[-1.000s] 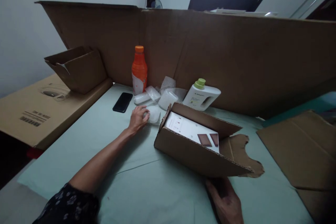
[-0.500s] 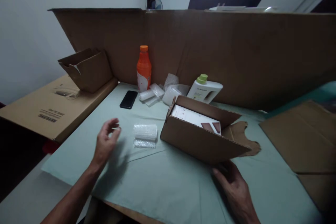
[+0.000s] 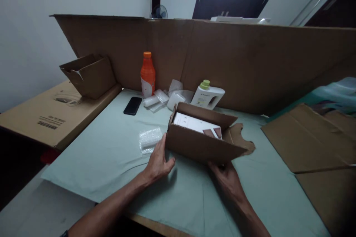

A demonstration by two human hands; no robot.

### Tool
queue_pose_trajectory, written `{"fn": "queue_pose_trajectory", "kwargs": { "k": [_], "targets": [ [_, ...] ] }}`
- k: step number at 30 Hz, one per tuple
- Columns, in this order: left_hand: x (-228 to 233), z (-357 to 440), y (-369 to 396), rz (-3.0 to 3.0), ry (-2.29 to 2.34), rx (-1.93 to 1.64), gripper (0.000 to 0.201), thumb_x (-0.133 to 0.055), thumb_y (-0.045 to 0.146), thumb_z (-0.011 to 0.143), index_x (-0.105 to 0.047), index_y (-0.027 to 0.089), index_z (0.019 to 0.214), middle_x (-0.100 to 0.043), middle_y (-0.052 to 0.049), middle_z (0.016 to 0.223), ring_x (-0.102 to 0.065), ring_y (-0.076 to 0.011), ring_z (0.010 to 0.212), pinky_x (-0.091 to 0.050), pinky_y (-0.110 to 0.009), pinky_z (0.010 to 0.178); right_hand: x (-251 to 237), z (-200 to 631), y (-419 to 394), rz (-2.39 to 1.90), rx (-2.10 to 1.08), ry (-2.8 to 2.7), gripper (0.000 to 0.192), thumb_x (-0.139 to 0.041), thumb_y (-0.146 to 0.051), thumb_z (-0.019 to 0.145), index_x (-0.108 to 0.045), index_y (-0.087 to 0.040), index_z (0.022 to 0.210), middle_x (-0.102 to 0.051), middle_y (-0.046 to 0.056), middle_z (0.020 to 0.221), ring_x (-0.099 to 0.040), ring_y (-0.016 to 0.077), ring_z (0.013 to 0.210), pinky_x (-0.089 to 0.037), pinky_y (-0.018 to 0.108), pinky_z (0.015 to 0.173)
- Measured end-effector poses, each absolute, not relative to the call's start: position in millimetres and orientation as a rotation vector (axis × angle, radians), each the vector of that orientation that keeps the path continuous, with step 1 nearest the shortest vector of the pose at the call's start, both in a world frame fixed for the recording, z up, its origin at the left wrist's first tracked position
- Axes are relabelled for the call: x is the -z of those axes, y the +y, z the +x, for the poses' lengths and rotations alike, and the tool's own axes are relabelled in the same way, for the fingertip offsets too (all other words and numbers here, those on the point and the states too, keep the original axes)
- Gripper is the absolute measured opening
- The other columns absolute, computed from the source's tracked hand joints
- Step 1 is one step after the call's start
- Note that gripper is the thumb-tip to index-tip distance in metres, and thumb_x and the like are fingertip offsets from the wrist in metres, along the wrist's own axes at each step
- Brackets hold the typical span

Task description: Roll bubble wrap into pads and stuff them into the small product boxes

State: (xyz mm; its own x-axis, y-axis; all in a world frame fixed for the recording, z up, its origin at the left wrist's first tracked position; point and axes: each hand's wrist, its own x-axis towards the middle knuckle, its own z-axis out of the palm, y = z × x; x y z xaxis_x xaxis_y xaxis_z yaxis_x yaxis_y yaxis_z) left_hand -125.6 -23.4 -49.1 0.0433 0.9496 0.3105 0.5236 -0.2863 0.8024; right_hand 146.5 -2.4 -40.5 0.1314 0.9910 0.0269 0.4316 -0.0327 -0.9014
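Small empty brown cardboard box [image 3: 88, 75] seen upper left, flaps open, set on large flat printed carton [image 3: 47, 116]. Roll of clear bubble wrap [image 3: 150, 139] laid centre-left on pale green table cover [image 3: 111, 155]. Left hand [image 3: 159, 161] placed at left end of open brown cardboard box [image 3: 201, 144], fingers loosely curled, touching not gripping. White product box [image 3: 196, 125] held inside, at centre. Right hand [image 3: 226, 177] pressed on near wall; grip cannot be told. Box best steadied evenly from both ends, kept level.

Bare green mat [image 3: 111, 155] left of the bubble-wrap roll [image 3: 150, 139]; cardboard wall [image 3: 250, 66] blocks behind.
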Motion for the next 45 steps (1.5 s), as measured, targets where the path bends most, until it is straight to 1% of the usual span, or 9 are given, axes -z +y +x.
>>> {"fn": "queue_pose_trajectory", "kwargs": {
  "k": [5,10,16,21,23,29,34,38,45],
  "targets": [
    [22,-168,-7,1.961,1.633,-1.177,0.076,-0.059,0.020,0.078,-0.039,0.019,0.152,-0.045,-0.016,0.155,-0.038,-0.0335,0.145,-0.030,-0.055,0.120,35,128,13,-1.411,-0.888,-1.379,0.069,-0.065,-0.057,0.081,-0.052,-0.017,0.136,-0.063,0.018,0.133,-0.063,0.0307,0.119,-0.051,0.045,0.100],
    [14,-221,14,1.751,1.907,-1.125,0.049,-0.067,0.019,0.067,-0.068,0.019,0.116,-0.060,-0.017,0.140,-0.039,-0.0397,0.142,-0.026,-0.058,0.118,52,136,-20,-1.497,-0.885,-1.312,0.073,-0.064,-0.057,0.083,-0.048,-0.018,0.142,-0.054,0.018,0.145,-0.058,0.0309,0.128,-0.049,0.046,0.104],
    [-3,-245,-6,1.443,1.772,-1.161,0.028,-0.056,0.038,0.078,-0.070,0.016,0.089,-0.071,-0.009,0.080,-0.068,-0.0293,0.084,-0.053,-0.043,0.081,46,113,-58,-1.475,-1.109,-1.644,0.056,-0.064,-0.055,0.085,-0.063,-0.024,0.131,-0.063,0.014,0.137,-0.062,0.0302,0.121,-0.051,0.044,0.100],
    [-20,-217,-77,1.008,1.243,-1.196,0.038,-0.067,0.048,0.074,-0.071,0.014,0.090,-0.071,-0.008,0.074,-0.068,-0.0251,0.073,-0.053,-0.037,0.074,26,52,-50,-1.035,-1.547,-1.559,0.115,-0.083,-0.067,0.061,-0.031,-0.028,0.156,-0.040,0.018,0.158,-0.042,0.0351,0.143,-0.044,0.048,0.107],
    [-15,-204,-97,0.825,1.050,-1.162,0.034,-0.074,0.044,0.067,-0.072,0.015,0.084,-0.071,-0.007,0.074,-0.068,-0.0257,0.077,-0.052,-0.036,0.075,19,32,-48,-0.933,-1.670,-1.384,0.123,-0.086,-0.068,0.055,-0.028,-0.028,0.156,-0.045,0.018,0.154,-0.050,0.0336,0.137,-0.046,0.045,0.105],
    [17,-222,-93,0.817,1.251,-1.125,0.042,-0.072,0.038,0.064,-0.069,0.017,0.101,-0.073,-0.008,0.090,-0.068,-0.0251,0.088,-0.053,-0.035,0.080,12,38,-58,-1.156,-1.646,-1.190,0.067,-0.083,-0.060,0.065,-0.068,-0.018,0.115,-0.075,0.010,0.100,-0.070,0.0255,0.085,-0.056,0.036,0.077],
    [3,-228,-89,1.318,1.834,-1.425,0.047,-0.061,0.034,0.085,-0.056,0.024,0.131,-0.061,-0.012,0.137,-0.058,-0.0295,0.124,-0.046,-0.047,0.104,15,67,-60,-1.413,-1.342,-1.259,0.052,-0.077,-0.057,0.072,-0.070,-0.015,0.102,-0.075,0.009,0.091,-0.067,0.0233,0.077,-0.055,0.034,0.071],
    [-5,-172,-95,2.294,1.270,-0.957,0.059,-0.067,0.031,0.083,-0.052,0.026,0.141,-0.060,-0.012,0.141,-0.051,-0.0327,0.134,-0.034,-0.054,0.117,11,69,-61,-1.416,-1.295,-1.417,0.046,-0.073,-0.053,0.074,-0.072,-0.015,0.099,-0.074,0.007,0.087,-0.066,0.0229,0.076,-0.054,0.033,0.070],
    [42,-223,-96,2.410,1.595,-0.568,0.031,-0.062,0.015,0.076,-0.071,0.024,0.104,-0.069,-0.013,0.124,-0.054,-0.0356,0.128,-0.023,-0.066,0.118,22,114,-74,-1.715,-0.826,-1.563,0.034,-0.065,-0.052,0.075,-0.065,-0.020,0.066,-0.064,0.002,0.062,-0.055,0.0188,0.059,-0.047,0.030,0.057]
  ]
}}
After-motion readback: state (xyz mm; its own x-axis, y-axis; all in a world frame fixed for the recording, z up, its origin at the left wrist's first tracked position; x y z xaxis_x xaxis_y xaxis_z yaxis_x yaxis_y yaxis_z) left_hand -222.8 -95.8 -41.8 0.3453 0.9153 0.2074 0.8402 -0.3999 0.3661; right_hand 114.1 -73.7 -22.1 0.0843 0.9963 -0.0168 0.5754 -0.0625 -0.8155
